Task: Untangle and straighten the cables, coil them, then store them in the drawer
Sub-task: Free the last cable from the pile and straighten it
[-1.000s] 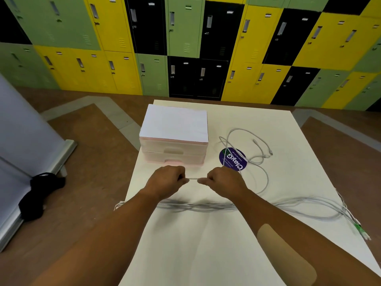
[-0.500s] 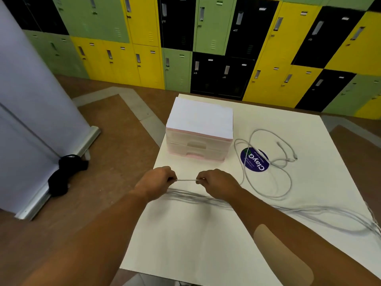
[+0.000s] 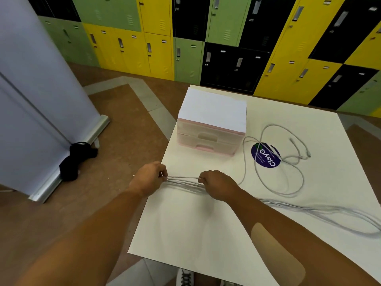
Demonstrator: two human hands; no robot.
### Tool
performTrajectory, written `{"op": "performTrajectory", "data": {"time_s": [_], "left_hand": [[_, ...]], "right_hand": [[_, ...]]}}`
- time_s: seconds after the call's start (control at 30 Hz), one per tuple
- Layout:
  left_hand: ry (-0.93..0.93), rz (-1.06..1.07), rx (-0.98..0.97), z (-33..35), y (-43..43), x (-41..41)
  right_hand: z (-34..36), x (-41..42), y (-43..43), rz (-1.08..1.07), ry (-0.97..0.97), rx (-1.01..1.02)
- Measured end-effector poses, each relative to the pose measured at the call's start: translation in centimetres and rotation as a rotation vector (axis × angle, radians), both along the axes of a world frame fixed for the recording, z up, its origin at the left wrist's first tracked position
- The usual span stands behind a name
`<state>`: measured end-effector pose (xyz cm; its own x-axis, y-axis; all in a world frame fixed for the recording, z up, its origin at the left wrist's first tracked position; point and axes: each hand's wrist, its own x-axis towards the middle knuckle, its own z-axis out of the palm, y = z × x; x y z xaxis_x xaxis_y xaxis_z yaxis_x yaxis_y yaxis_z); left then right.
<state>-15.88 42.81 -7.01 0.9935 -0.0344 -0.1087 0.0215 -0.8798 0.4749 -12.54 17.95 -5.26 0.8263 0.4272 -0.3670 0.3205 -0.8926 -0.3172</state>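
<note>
Several thin white cable strands [image 3: 182, 181] run taut between my two fists at the left edge of the white table [image 3: 198, 230]. My left hand [image 3: 149, 178] grips their left end over the table's edge. My right hand [image 3: 216, 185] grips them a short way to the right. From under my right arm the same bundle [image 3: 321, 211] trails off toward the table's right side. A second white cable [image 3: 274, 159] lies in loose loops beside the drawer unit. The small pink and white drawer unit [image 3: 210, 124] stands at the back left of the table, both drawers shut.
A round purple sticker [image 3: 266, 155] lies under the looped cable. A blue-white banner stand [image 3: 31, 96] with a metal foot stands on the floor at left, a black cloth [image 3: 74, 159] at its base. Coloured lockers [image 3: 206, 38] line the far wall. My shoe [image 3: 185, 277] shows below the table.
The view has swung left, so the table now sits at right. My hands have moved a little farther apart, and several strands now stretch between them instead of one.
</note>
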Motion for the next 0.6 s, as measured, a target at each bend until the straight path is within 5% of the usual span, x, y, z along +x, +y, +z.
{"op": "performTrajectory", "data": {"time_s": [0.6], "left_hand": [[0.005,0.002,-0.041,-2.0,0.7,-0.6]], "right_hand": [[-1.6,-0.2,-4.3,-0.143,0.019,0.002]]}}
